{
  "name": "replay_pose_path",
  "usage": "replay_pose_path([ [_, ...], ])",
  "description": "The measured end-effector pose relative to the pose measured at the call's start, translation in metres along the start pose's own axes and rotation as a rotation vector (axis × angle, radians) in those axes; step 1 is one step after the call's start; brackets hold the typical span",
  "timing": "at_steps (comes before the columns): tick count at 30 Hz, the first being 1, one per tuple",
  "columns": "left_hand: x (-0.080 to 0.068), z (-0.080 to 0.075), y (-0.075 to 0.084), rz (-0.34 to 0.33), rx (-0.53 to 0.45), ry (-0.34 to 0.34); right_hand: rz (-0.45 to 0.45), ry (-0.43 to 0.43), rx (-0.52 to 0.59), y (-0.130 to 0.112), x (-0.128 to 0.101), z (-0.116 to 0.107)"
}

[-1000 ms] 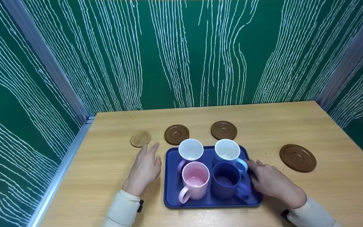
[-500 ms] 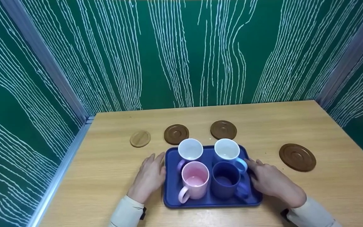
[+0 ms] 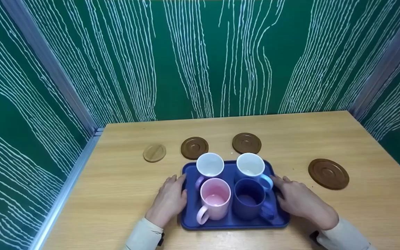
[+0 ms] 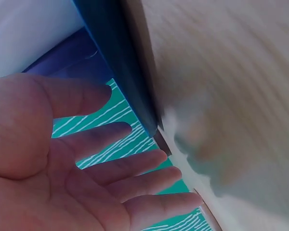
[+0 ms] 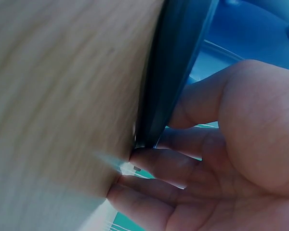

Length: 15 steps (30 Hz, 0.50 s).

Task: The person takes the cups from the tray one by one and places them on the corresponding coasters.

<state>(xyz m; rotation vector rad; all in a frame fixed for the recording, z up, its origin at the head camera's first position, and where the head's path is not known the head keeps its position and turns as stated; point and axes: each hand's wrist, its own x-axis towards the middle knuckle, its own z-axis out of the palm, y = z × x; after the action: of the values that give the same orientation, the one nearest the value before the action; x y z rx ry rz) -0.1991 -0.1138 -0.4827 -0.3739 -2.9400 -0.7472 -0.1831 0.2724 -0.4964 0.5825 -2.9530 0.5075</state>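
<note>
A blue tray (image 3: 233, 224) sits on the wooden table (image 3: 116, 194) with a pink mug (image 3: 215, 199), a dark blue mug (image 3: 248, 198), a purple mug with a white inside (image 3: 209, 166) and a light blue mug (image 3: 251, 166). My left hand (image 3: 171, 196) lies at the tray's left edge. In the left wrist view this left hand (image 4: 86, 163) has straight fingers a little apart from the tray rim (image 4: 120, 62). My right hand (image 3: 297, 199) is at the right edge. In the right wrist view the right hand (image 5: 221, 159) has the tray rim (image 5: 176, 62) between thumb and fingers.
Behind the tray lie a light wooden coaster (image 3: 154, 152) and two brown saucers (image 3: 194, 148) (image 3: 246, 143). A larger brown saucer (image 3: 328, 173) lies to the right. Green patterned walls close in the table at the back and on both sides.
My left hand has slid right and back from near the light coaster to the tray's left edge. The right hand and the tray have stayed put.
</note>
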Motion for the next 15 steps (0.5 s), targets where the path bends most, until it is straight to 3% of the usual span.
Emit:
replay_pose_path([
  [15,-0.0013,0.0027,0.0036,0.049,-0.013,-0.084,0.005,0.002,-0.005,0.0002,0.0001,0.0002],
])
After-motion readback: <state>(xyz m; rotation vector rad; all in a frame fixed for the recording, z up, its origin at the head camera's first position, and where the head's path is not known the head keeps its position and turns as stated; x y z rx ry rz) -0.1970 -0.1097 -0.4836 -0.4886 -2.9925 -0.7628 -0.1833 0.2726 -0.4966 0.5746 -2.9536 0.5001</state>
